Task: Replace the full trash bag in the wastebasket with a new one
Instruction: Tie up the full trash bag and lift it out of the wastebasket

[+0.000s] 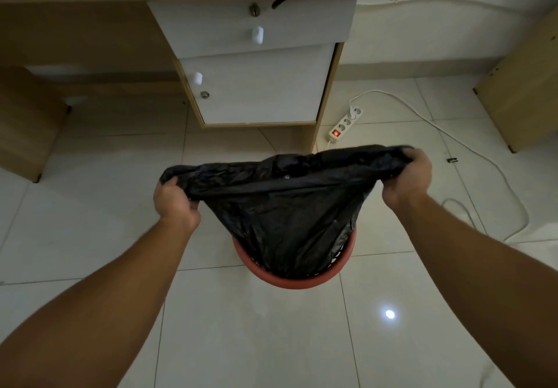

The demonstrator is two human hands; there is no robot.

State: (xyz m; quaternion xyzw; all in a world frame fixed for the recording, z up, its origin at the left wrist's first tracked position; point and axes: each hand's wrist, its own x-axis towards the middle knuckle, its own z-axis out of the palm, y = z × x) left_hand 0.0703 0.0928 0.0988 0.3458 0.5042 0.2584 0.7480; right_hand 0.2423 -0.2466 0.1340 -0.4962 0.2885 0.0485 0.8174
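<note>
A black trash bag is stretched wide between my two hands above a round red wastebasket on the tiled floor. My left hand grips the bag's left rim and my right hand grips its right rim. The bag's lower part hangs down into the wastebasket's mouth and hides most of its inside. Only the near rim and right edge of the wastebasket show.
A desk with a white drawer and cabinet door stands just behind the wastebasket. A white power strip with a lit red switch lies to the right, its cable looping across the floor. Wooden panels stand at far left and right.
</note>
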